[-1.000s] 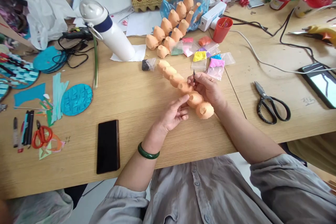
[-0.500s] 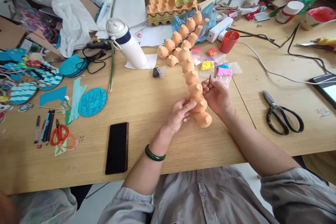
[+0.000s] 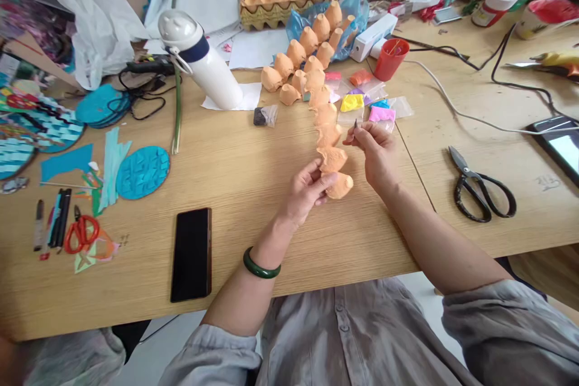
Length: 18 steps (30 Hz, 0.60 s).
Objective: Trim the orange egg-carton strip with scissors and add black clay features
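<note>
Orange egg-carton chain (image 3: 332, 160), left hand (image 3: 307, 190) curled around its end, right hand (image 3: 377, 157) pinching a dark spike (image 3: 355, 125); more cups (image 3: 284, 65) loose beyond.

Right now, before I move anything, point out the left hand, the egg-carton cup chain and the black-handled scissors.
Left hand (image 3: 307, 190): head view, point on the middle of the hand.
Egg-carton cup chain (image 3: 332, 160): head view, point on the second cup from the near end.
Black-handled scissors (image 3: 469, 176): head view, point near the pivot.
</note>
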### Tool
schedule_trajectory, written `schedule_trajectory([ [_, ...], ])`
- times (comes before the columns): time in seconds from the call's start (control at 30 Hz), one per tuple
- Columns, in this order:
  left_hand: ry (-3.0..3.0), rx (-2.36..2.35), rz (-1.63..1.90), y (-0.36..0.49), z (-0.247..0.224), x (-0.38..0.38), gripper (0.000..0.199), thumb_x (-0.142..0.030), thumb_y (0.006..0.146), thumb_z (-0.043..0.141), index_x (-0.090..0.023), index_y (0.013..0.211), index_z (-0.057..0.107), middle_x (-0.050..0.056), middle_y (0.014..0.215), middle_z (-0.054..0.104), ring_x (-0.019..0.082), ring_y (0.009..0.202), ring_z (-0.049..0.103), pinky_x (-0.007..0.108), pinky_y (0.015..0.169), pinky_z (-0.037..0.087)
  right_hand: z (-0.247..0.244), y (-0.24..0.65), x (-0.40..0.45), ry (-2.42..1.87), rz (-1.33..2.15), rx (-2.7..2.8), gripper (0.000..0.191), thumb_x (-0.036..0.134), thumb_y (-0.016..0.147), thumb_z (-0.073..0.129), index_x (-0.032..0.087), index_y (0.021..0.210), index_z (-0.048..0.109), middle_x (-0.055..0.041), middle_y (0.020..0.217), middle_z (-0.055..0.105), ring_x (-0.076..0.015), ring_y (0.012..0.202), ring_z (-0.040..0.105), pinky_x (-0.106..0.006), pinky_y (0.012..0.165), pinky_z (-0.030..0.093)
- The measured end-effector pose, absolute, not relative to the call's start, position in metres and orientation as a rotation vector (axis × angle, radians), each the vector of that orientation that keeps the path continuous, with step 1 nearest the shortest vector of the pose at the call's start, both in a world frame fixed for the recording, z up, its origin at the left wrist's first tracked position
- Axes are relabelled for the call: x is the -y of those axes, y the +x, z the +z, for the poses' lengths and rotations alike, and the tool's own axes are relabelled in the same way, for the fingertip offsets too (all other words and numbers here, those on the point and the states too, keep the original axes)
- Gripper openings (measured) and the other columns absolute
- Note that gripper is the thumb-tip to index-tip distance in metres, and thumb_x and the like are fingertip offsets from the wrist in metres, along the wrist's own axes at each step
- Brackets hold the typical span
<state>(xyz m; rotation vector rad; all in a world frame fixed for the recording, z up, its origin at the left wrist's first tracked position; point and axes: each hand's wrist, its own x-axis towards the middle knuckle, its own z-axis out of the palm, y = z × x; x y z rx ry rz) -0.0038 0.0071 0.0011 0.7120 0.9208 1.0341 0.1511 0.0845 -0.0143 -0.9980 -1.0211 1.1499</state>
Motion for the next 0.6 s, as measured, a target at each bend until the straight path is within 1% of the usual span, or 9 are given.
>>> schedule_trajectory([
  [0.07,0.672,-0.948,1.108,-0.010,0.005,-0.011,0.046,-0.043,0.072,0.089,-0.020,0.106,0.069,-0.007,0.069,0.056,0.002,0.046,0.030,0.019,0.039,0.017,-0.009,0.152,-0.080,-0.971,1.031,1.126,0.029,0.048,0.082,0.079,0.022,0.080,0.066,0.0018,0.074,0.063,-0.0114,0.068,0.061,-0.028,0.069,0.059],
  [0.13,0.654,-0.975,1.183,-0.014,0.008,-0.014,0.042,-0.042,0.073,0.088,-0.021,0.106,0.070,-0.009,0.066,0.053,0.002,0.043,0.022,0.021,0.039,0.014,-0.003,0.150,-0.072,-0.920,1.005,1.224,0.029,0.048,0.087,0.077,0.022,0.084,0.066,0.0018,0.077,0.064,-0.0094,0.062,0.060,-0.025,0.058,0.058],
  [0.2,0.654,-0.999,1.249,-0.017,0.011,-0.016,0.038,-0.041,0.075,0.086,-0.023,0.105,0.071,-0.008,0.066,0.053,0.002,0.043,0.022,0.021,0.039,0.014,0.003,0.147,-0.062,-0.892,0.974,1.365,0.022,0.042,0.093,0.071,0.021,0.088,0.067,0.0010,0.082,0.065,-0.0073,0.057,0.058,-0.022,0.049,0.053],
  [0.23,0.652,-1.011,1.275,-0.017,0.011,-0.016,0.036,-0.040,0.077,0.085,-0.023,0.105,0.071,-0.008,0.066,0.053,0.002,0.043,0.024,0.021,0.040,0.015,0.006,0.145,-0.057,-0.883,0.920,1.443,0.017,0.037,0.095,0.069,0.021,0.090,0.069,0.0006,0.083,0.066,-0.0069,0.057,0.058,-0.021,0.047,0.052],
  [0.3,0.639,-1.027,1.303,-0.017,0.012,-0.015,0.034,-0.041,0.078,0.084,-0.024,0.106,0.071,-0.008,0.065,0.052,0.003,0.044,0.028,0.020,0.040,0.017,0.012,0.142,-0.048,-0.866,0.773,1.602,0.008,0.027,0.097,0.065,0.022,0.095,0.070,-0.0002,0.085,0.067,-0.0085,0.065,0.061,-0.021,0.052,0.055],
  [0.33,0.627,-1.026,1.308,-0.017,0.012,-0.014,0.035,-0.041,0.079,0.084,-0.024,0.107,0.071,-0.008,0.065,0.052,0.003,0.044,0.029,0.020,0.041,0.018,0.014,0.141,-0.044,-0.852,0.702,1.666,0.007,0.022,0.097,0.064,0.022,0.097,0.071,-0.0004,0.085,0.067,-0.0095,0.068,0.063,-0.021,0.055,0.057],
  [0.4,0.599,-1.007,1.308,-0.017,0.012,-0.014,0.037,-0.042,0.079,0.084,-0.025,0.109,0.070,-0.008,0.065,0.053,0.002,0.044,0.029,0.018,0.041,0.020,0.017,0.139,-0.039,-0.826,0.581,1.766,0.011,0.017,0.097,0.062,0.023,0.102,0.071,-0.0003,0.084,0.067,-0.0106,0.070,0.064,-0.023,0.058,0.059],
  [0.5,0.557,-0.969,1.308,-0.017,0.014,-0.013,0.038,-0.042,0.080,0.084,-0.025,0.110,0.068,-0.009,0.066,0.054,0.002,0.044,0.030,0.017,0.042,0.023,0.020,0.138,-0.036,-0.809,0.455,1.829,0.017,0.013,0.096,0.062,0.023,0.107,0.069,0.0002,0.083,0.067,-0.0104,0.068,0.063,-0.023,0.057,0.059],
  [0.6,0.522,-0.938,1.344,-0.018,0.017,-0.012,0.038,-0.044,0.081,0.084,-0.024,0.109,0.067,-0.010,0.062,0.049,0.002,0.043,0.029,0.016,0.042,0.024,0.022,0.138,-0.035,-0.805,0.343,1.836,0.025,0.009,0.094,0.063,0.025,0.112,0.067,0.0003,0.086,0.068,-0.0104,0.066,0.062,-0.024,0.058,0.059],
])
